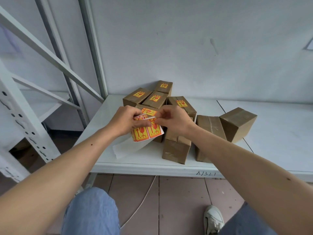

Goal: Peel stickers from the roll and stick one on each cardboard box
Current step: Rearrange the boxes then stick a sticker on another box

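A person's left hand [126, 120] grips a sticker roll [147, 128], fingers curled round its upper edge, while the right hand [171, 118] pinches the top of a yellow-and-red sticker at the strip's upper right corner; whether that sticker has lifted off its backing cannot be told. Both hands are held above the near edge of a white shelf [279, 133], just in front of the boxes. A tail of bare white backing paper [130, 147] trails from under the roll toward seven o'clock and lies on the shelf.

Beyond the hands, at twelve o'clock, stands a cluster of stickered boxes [155, 99], five of them showing the same yellow-and-red label on top. From three to five o'clock of the hands sit three plain boxes [238, 123], taped and bearing no visible label; one at five o'clock lies touching its neighbour, and the one farthest right is tilted against it.

A white metal rack [25, 116] rises at nine o'clock. Below the shelf edge are a tiled floor [183, 200], blue trouser legs and one pale shoe [213, 219].
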Motion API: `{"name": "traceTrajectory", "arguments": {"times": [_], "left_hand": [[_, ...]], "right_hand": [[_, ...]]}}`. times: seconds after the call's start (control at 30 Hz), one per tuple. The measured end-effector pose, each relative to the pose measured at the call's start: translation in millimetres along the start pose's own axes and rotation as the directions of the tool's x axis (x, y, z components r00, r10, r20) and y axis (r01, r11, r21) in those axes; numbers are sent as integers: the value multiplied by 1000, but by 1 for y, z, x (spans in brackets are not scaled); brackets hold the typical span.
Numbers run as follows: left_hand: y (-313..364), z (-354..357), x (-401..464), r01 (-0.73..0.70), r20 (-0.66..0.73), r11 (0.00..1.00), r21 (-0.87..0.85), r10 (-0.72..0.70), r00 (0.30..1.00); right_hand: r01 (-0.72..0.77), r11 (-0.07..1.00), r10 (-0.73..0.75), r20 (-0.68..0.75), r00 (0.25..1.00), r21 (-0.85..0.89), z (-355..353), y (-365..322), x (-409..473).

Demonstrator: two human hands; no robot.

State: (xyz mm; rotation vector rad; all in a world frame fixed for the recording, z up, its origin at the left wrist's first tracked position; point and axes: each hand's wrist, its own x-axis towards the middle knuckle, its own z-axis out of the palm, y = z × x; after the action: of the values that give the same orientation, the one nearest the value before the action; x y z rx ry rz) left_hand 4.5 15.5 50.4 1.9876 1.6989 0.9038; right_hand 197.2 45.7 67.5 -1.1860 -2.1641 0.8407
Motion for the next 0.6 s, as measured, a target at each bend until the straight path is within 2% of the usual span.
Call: {"name": "traceTrajectory", "arguments": {"times": [0.07, 0.17, 0.23, 0.3, 0.37, 0.43, 0.6], "left_hand": [[0, 5, 3, 0, -42, 1000, -12, 0, 999], [-11, 10, 5, 18, -92, 1000, 23, -16, 996], [-22, 13, 5, 26, -145, 991, 130, -7, 989], [-31, 18, 3, 0, -180, 944, 329, 63, 982], [-35, 25, -1, -79, -163, 873, 480, 177, 971], [-35, 32, -7, -153, -112, 827, 540, 251, 961], [-42, 54, -16, -176, 28, 736, 654, 209, 978]], "right_hand": [[-25, 1000, 25, -14, 1000, 18, -5, 2, -1], [-99, 988, 113, -124, 986, 116, -20, 10, 0], [-173, 954, 221, -184, 958, 245, -35, 18, 2], [-259, 917, 326, -196, 925, 303, -49, 27, 3], [-356, 887, 415, -170, 894, 293, -56, 35, 4], [-438, 860, 482, -134, 866, 263, -57, 42, 4], [-562, 791, 589, -52, 806, 241, -51, 54, 4]]}}
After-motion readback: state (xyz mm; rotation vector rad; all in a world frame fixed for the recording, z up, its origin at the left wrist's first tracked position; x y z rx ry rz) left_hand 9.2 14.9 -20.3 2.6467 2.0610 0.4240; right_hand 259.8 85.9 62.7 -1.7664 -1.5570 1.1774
